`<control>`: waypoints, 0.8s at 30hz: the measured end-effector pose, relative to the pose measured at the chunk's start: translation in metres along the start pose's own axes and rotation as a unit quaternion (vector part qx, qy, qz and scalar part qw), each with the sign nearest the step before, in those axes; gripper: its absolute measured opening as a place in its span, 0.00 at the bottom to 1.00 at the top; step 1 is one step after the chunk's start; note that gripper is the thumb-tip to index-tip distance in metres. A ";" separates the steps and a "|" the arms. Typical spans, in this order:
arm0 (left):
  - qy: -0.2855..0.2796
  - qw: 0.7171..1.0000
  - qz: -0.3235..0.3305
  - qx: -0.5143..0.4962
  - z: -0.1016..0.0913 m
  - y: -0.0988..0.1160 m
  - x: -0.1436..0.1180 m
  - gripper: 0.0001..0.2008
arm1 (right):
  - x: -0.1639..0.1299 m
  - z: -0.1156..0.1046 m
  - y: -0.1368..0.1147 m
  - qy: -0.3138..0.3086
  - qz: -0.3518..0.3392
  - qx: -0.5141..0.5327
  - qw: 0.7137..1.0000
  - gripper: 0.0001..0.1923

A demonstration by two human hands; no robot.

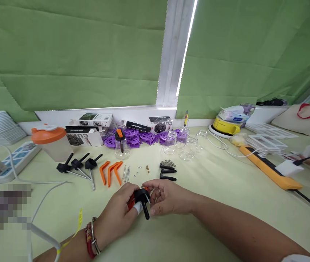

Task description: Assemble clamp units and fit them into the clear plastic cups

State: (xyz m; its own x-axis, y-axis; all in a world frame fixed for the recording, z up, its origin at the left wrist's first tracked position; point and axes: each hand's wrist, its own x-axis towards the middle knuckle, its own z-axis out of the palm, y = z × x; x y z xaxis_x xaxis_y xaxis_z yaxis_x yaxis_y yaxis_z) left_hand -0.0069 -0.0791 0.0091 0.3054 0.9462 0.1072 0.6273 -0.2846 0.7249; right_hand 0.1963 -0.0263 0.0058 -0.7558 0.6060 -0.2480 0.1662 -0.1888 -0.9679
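My left hand is closed around a black bottle lid with a black stick-like arm pointing toward me. An orange piece shows beside the lid, partly hidden by my fingers, and a thin metal rod sticks out at its right side. My right hand is curled against the lid's right side, its fingertips at the orange piece. Beyond my hands lie orange handles, long screws, tiny nuts and brass-coloured bits, black tubular parts and springs.
Several black lids with metal rods lie left. Behind are an assembled glass bottle, clear glass bottles, purple plastic parts and boxes. A shaker cup and power strips flank the table; a white cable crosses left.
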 end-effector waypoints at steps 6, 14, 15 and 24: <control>-0.044 0.998 0.030 -0.020 0.003 0.002 -0.004 0.08 | 0.003 -0.003 0.007 0.012 -0.047 0.009 0.999 0.40; -0.095 0.990 0.094 -0.037 -0.001 0.007 -0.007 0.13 | 0.005 -0.005 0.003 0.039 -0.032 -0.001 0.999 0.15; -0.106 0.988 0.107 -0.034 -0.002 0.008 -0.008 0.13 | 0.006 -0.004 0.001 0.059 -0.024 0.000 0.998 0.13; -0.144 0.969 0.196 0.050 -0.002 0.010 -0.017 0.17 | 0.061 -0.004 -0.036 0.287 -0.187 -0.249 0.906 0.08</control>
State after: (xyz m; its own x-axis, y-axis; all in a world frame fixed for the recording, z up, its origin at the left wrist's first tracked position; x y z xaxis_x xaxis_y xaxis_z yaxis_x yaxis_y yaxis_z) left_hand -0.0073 -0.0980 0.0164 0.7117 0.6850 0.1561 0.4847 -0.6396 0.5966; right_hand 0.1468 0.0210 0.0251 -0.3882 0.8844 0.2592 0.3387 0.3985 -0.8524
